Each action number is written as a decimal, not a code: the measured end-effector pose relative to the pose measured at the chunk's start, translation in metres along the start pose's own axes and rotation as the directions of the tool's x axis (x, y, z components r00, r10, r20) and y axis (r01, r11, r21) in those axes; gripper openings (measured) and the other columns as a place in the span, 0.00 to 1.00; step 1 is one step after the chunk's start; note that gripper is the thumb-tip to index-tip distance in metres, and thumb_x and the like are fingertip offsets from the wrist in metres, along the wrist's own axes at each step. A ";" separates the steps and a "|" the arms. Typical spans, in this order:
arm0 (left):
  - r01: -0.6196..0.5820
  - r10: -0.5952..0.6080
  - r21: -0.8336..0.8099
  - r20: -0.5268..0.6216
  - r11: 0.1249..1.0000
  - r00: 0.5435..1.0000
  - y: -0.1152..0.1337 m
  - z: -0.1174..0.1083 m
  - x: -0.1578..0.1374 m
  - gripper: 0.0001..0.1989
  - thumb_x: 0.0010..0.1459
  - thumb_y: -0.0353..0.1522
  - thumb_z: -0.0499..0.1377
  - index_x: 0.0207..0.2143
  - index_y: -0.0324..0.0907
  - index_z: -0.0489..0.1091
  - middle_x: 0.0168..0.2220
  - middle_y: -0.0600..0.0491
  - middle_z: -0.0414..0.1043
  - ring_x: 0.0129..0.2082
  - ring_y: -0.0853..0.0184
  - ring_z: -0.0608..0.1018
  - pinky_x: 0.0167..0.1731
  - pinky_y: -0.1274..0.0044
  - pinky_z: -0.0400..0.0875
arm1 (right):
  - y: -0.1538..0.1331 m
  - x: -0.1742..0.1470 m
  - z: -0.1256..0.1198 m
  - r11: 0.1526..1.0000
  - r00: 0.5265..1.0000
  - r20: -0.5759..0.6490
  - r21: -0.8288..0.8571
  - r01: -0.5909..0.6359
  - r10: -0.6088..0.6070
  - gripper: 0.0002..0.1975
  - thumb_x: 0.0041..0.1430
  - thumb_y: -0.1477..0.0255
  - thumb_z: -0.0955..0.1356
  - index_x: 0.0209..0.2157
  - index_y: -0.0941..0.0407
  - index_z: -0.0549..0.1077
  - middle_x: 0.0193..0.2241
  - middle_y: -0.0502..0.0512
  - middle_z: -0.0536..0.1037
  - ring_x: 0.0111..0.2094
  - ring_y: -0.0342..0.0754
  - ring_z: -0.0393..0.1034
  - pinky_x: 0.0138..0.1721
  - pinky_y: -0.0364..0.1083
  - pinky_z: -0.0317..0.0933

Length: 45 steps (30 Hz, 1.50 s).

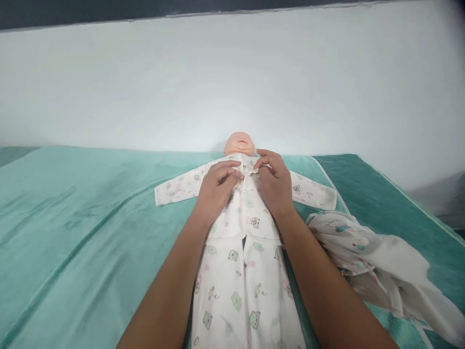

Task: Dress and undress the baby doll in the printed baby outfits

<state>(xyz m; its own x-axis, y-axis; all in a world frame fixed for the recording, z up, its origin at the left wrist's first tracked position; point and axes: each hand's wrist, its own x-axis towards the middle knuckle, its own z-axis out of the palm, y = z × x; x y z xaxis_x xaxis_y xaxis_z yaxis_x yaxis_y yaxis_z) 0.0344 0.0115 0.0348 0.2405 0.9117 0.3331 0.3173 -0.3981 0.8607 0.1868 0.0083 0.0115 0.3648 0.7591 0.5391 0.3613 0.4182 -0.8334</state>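
Observation:
A baby doll lies on its back, its head toward the wall. It wears a white baby shirt with small animal prints and matching trousers; both sleeves stretch out sideways. Over the upper chest, my left hand pinches the shirt's front edge between thumb and fingers. Opposite it, my right hand grips the other front edge near the collar, lifting a small fold. A button shows on the front just below my hands. The fingertips partly cover the cloth they hold.
A teal blanket covers the surface under the doll. To the right lies a crumpled white printed garment, close to my right forearm. Behind the doll's head rises a white wall.

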 end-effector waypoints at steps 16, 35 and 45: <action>-0.043 0.062 -0.075 0.276 0.996 0.959 -0.005 -0.022 -0.021 0.06 0.61 0.38 0.59 0.37 0.52 0.76 0.64 0.60 0.61 0.69 0.58 0.55 0.66 0.59 0.54 | -0.013 -0.048 -0.005 0.996 1.000 -0.005 0.090 0.026 -0.026 0.12 0.54 0.80 0.62 0.23 0.52 0.72 0.44 0.52 0.76 0.52 0.50 0.68 0.56 0.54 0.57; 0.015 -0.007 -0.034 0.202 0.999 0.979 -0.001 -0.017 -0.025 0.08 0.61 0.39 0.59 0.30 0.47 0.71 0.64 0.58 0.62 0.68 0.55 0.58 0.59 0.60 0.64 | -0.021 -0.057 -0.014 1.000 0.985 0.172 -0.023 0.015 -0.010 0.05 0.59 0.73 0.66 0.29 0.51 0.72 0.53 0.52 0.73 0.56 0.52 0.63 0.52 0.55 0.60; 0.006 0.007 -0.059 0.224 0.998 0.975 -0.003 -0.019 -0.026 0.08 0.63 0.38 0.56 0.32 0.47 0.70 0.65 0.58 0.60 0.68 0.58 0.57 0.64 0.60 0.56 | -0.019 -0.056 -0.015 0.999 0.978 0.206 -0.013 0.048 -0.045 0.05 0.60 0.73 0.66 0.30 0.51 0.72 0.54 0.51 0.72 0.59 0.52 0.61 0.58 0.57 0.55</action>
<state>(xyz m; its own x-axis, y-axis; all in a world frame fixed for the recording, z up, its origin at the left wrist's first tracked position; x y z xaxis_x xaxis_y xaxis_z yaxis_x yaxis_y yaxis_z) 0.0096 -0.0091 0.0314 0.4420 0.8630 0.2448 0.2642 -0.3860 0.8839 0.1723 -0.0502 -0.0011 0.1637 0.8261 0.5392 0.3895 0.4480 -0.8047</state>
